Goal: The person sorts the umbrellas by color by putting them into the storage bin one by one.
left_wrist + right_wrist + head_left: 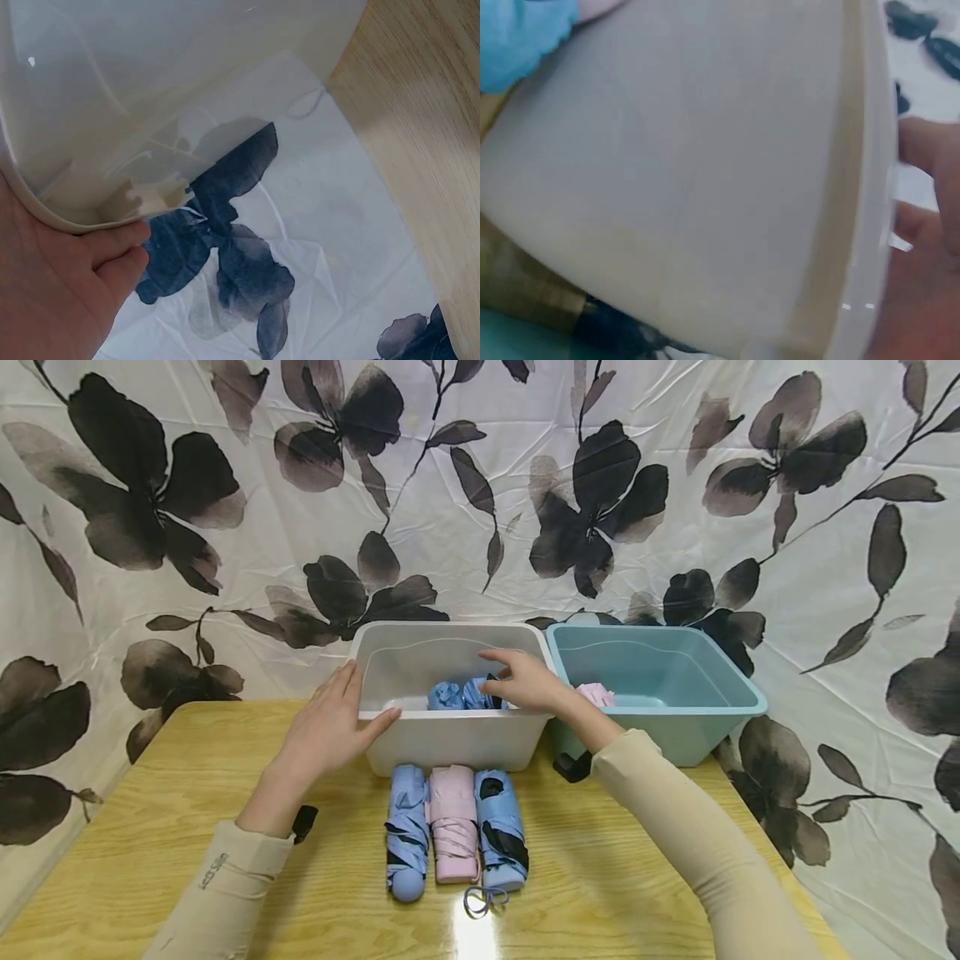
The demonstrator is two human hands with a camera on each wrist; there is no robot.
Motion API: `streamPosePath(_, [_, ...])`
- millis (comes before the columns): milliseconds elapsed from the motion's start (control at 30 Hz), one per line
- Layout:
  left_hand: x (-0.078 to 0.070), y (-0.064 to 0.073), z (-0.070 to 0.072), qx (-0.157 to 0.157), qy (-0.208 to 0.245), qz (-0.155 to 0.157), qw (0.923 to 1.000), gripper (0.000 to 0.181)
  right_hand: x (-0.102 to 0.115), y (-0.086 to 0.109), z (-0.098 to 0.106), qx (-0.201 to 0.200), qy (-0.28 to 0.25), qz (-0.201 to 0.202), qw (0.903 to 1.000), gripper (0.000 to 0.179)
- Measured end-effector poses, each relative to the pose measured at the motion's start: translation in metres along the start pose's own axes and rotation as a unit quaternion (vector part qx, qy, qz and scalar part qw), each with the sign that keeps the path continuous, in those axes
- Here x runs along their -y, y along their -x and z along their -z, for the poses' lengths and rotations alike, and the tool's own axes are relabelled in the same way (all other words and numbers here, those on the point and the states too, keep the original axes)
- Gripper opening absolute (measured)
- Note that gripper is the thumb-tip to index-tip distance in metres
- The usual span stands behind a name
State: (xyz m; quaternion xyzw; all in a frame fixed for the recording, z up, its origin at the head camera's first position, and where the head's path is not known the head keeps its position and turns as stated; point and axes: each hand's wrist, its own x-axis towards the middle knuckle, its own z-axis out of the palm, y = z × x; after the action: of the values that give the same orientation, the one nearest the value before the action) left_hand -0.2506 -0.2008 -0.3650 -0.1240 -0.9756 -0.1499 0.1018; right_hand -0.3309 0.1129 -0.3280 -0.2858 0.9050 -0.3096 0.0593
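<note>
A white plastic bin (pixel 457 739) stands on the table with blue folded umbrellas (pixel 447 696) inside. My left hand (pixel 327 727) rests at its front left corner, fingers along the left side and thumb on the front rim. In the left wrist view, the fingers (pixel 116 251) touch the rim from outside. My right hand (pixel 525 681) reaches over the front rim at the right, fingers spread and loosely bent above a blue umbrella with black parts. Whether it touches that umbrella I cannot tell. Before the bin lie a blue umbrella (pixel 408 827), a pink umbrella (pixel 453 827) and a blue-and-black umbrella (pixel 501 827).
A teal bin (pixel 660 727) stands right beside the white one, with a pink bundle (pixel 596 694) at its left. A thin cord loop (pixel 483 902) lies near the umbrellas on the wooden table (pixel 337 893). Flowered cloth (pixel 480 485) hangs behind.
</note>
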Motion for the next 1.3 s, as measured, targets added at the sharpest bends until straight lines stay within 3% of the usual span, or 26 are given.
streamPosePath(133, [0.000,0.001,0.000,0.003,-0.001,0.001,1.0000,0.105,0.001,0.025,-0.007,-0.082,-0.035,0.050,0.9948,0.057])
streamPosePath(300, [-0.001,0.001,-0.001,0.003,-0.003,0.001,1.0000,0.105,0.000,0.056,-0.021,-0.162,-0.086,0.104,0.9775,0.054])
streamPosePath(567, [-0.002,0.001,-0.002,-0.002,0.000,0.000,1.0000,0.106,-0.005,0.100,-0.045,-0.248,-0.146,0.131,0.9488,0.050])
streamPosePath(767, [-0.002,0.001,-0.002,0.004,-0.001,0.003,1.0000,0.108,-0.016,0.125,-0.068,-0.268,-0.171,0.127,0.9395,0.050])
streamPosePath(867, [-0.002,0.000,-0.002,0.005,-0.003,0.005,1.0000,0.107,-0.024,0.134,-0.083,-0.257,-0.175,0.113,0.9439,0.051])
streamPosePath(967, [-0.002,0.001,-0.001,0.003,-0.003,0.005,1.0000,0.106,-0.031,0.142,-0.098,-0.227,-0.169,0.090,0.9549,0.055])
streamPosePath(1167, [-0.003,0.003,0.000,0.005,-0.004,0.006,1.0000,0.105,-0.037,0.153,-0.121,-0.133,-0.122,0.030,0.9832,0.069])
streamPosePath(1300, [-0.003,0.002,0.000,0.006,-0.007,0.006,0.9999,0.105,-0.035,0.156,-0.130,-0.075,-0.071,-0.002,0.9946,0.079])
